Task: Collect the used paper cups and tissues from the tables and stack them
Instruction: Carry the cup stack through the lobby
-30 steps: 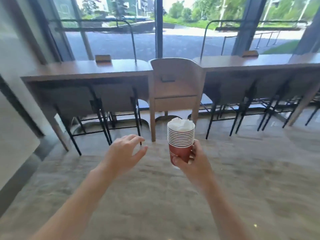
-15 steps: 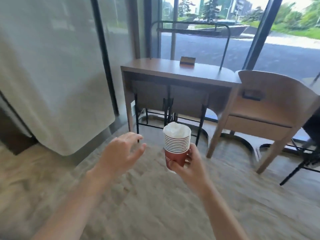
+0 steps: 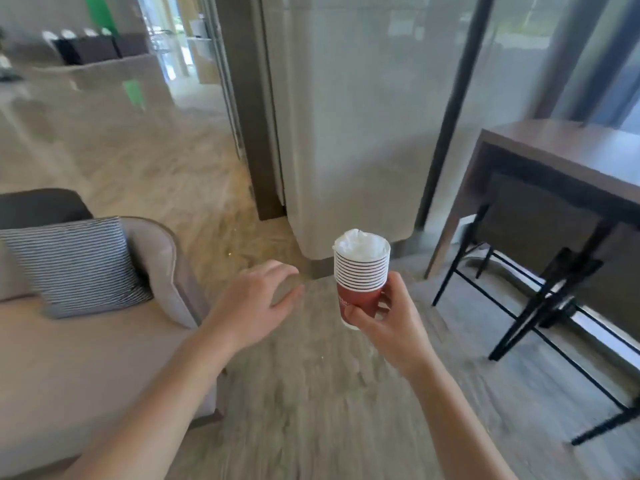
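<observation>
My right hand (image 3: 388, 320) grips the bottom of a stack of red-and-white paper cups (image 3: 360, 282), held upright in front of me at chest height. White crumpled tissue (image 3: 360, 241) fills the top cup. My left hand (image 3: 254, 303) hovers just left of the stack, palm down with fingers spread, and holds nothing. A small gap separates it from the cups.
A beige sofa (image 3: 86, 358) with a striped cushion (image 3: 74, 266) lies at my left. A brown wooden table (image 3: 568, 161) with black-legged stools (image 3: 540, 306) stands at the right. A white rounded pillar (image 3: 346, 133) is straight ahead, with open stone floor leading back left.
My view has swung left: the window tables and wooden chair slid off to the right, and the sofa came into sight. Both hands kept their pose, with the cup stack still held.
</observation>
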The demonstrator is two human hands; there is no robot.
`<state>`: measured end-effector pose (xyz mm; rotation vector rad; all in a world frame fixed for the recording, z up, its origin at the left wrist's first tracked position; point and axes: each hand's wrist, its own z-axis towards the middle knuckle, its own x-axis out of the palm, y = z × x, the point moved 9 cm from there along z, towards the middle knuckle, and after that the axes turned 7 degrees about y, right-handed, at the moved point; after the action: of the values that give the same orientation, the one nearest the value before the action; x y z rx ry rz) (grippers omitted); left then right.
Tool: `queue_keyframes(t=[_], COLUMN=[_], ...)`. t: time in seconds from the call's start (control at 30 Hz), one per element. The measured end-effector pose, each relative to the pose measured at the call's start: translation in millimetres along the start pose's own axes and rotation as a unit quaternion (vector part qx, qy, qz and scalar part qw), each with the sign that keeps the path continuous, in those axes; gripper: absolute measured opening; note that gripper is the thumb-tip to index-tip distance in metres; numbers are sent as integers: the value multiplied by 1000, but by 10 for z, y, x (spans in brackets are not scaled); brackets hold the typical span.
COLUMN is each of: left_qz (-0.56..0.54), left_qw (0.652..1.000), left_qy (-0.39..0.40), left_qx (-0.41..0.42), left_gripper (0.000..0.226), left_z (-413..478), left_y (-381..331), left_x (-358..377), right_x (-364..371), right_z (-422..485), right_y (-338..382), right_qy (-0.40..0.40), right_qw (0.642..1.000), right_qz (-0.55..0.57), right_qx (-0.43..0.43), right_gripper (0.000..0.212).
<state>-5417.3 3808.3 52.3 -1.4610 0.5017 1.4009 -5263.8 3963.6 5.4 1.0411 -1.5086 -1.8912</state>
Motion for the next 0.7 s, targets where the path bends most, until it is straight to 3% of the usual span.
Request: queue_keyframes(t=[0.2, 0.3, 0.47, 0.7], left_qz=[-18, -13, 38, 60], left_qw=[978, 961, 940, 931], left_qy=[-97, -138, -169, -170], left_qx=[-185, -239, -294, -318], left_gripper=[62, 50, 35, 44], left_z=[-593, -818, -924, -602], left_y=[1293, 1809, 2502, 3205], left_x=[-647, -924, -1255, -1548], right_x=[1492, 2225, 3104, 3725], right_z=[769, 1061, 1539, 2218], right_y=[304, 491, 761, 940], right_qy=[196, 264, 317, 336], right_qw=[979, 961, 942, 934], right_qz=[13, 7, 11, 38], right_qx=[-54, -84, -108, -114], right_gripper=[51, 51, 48, 46])
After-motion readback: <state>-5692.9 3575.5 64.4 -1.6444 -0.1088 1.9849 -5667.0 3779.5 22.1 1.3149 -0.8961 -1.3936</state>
